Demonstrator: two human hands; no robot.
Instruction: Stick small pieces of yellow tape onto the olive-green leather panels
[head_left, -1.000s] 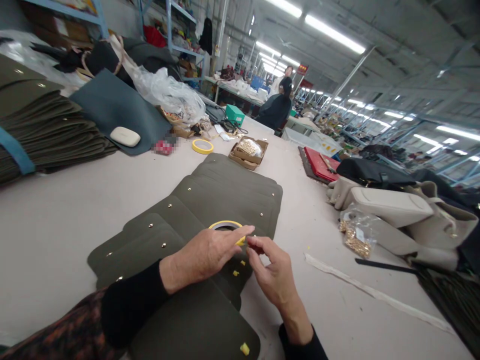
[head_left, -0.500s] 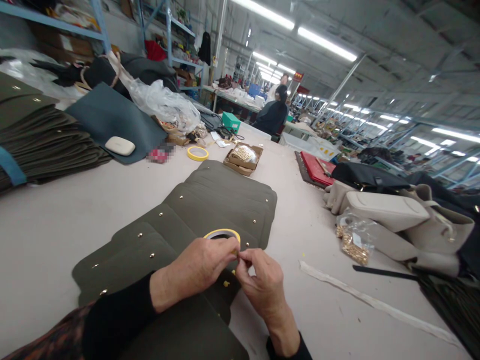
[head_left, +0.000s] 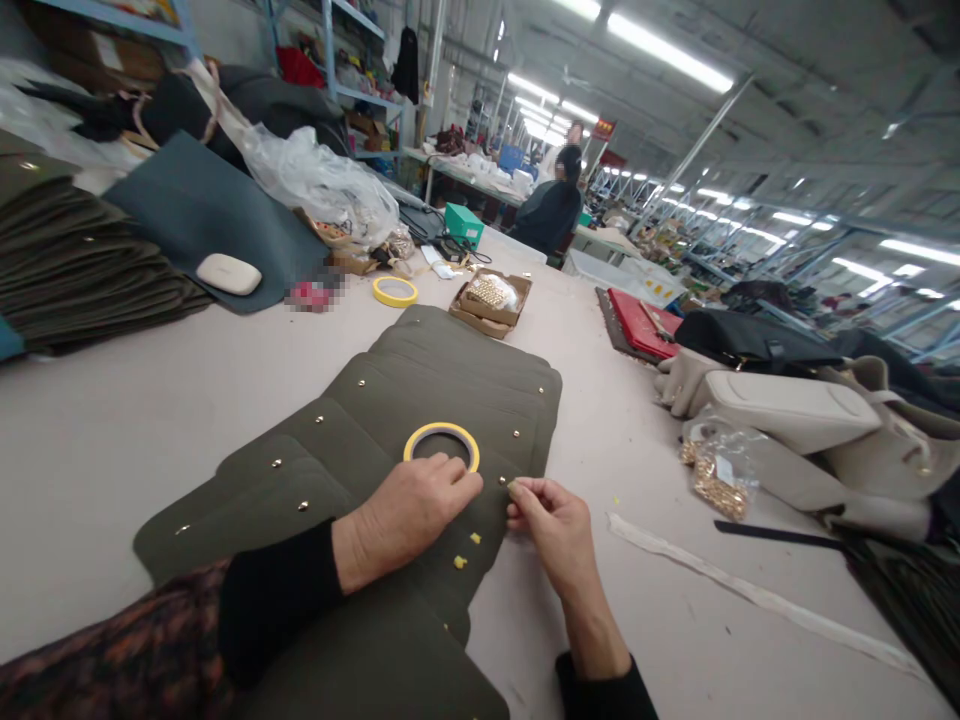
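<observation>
Head view: left hand (head_left: 405, 520) clamped on one of two tape rolls (head_left: 442, 427) (head_left: 395, 301); right hand (head_left: 561, 530), fingertips (head_left: 516, 489) pinched together, near two yellow scraps (head_left: 475, 538) (head_left: 460, 562).

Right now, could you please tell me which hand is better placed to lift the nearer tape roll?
Probably the left hand: its fingers are at the tape roll's near rim, while the right hand is farther off, fingertips pinched beside a stud.
</observation>
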